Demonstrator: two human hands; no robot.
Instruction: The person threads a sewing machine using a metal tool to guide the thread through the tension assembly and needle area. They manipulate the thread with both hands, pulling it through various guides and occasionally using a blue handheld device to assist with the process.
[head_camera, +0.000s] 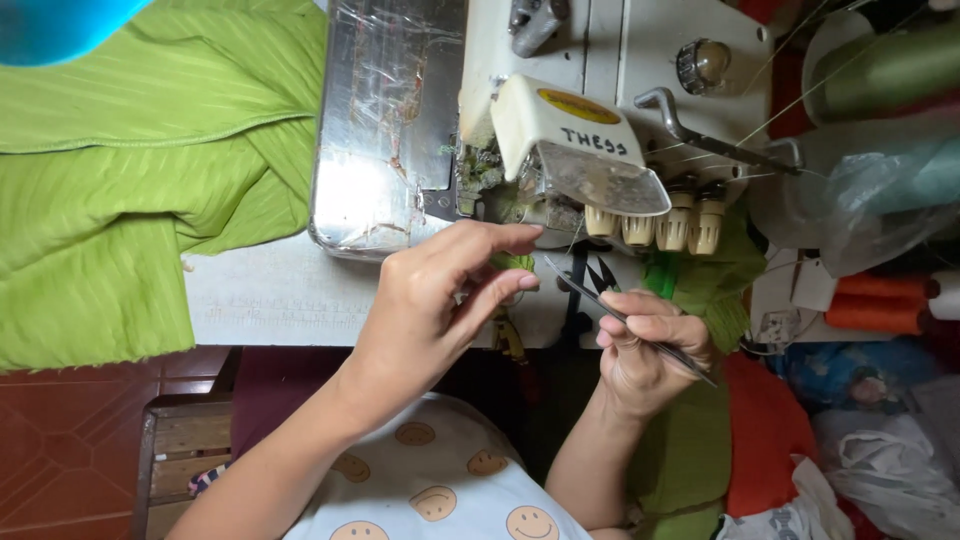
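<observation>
Nearest the camera, a pale blue garment printed with yellow smiley faces (440, 495) is covering the person's lap, below the front edge of the white tabletop (270, 295). Above it the left hand (440, 300) is reaching toward the cream overlock sewing machine (600, 110), its grip pinching a small scrap of bright green ribbed fabric (512, 262) between thumb and forefinger, just in front of the machine's needle area. The right hand (645, 345) is holding slim dark metal tweezers (620, 318), fingers pressed together around the shaft, the point aiming up and left toward that scrap. This looks like a threading or clearing step at the loopers; I judge the next move is calling for a steady, fine placement of the tweezer tip into the tight space under the machine's hinged cover. A large bright green cloth (120, 180) is lying over the tabletop's left edge, and orange thread cones (880, 300) are resting at its right edge.
</observation>
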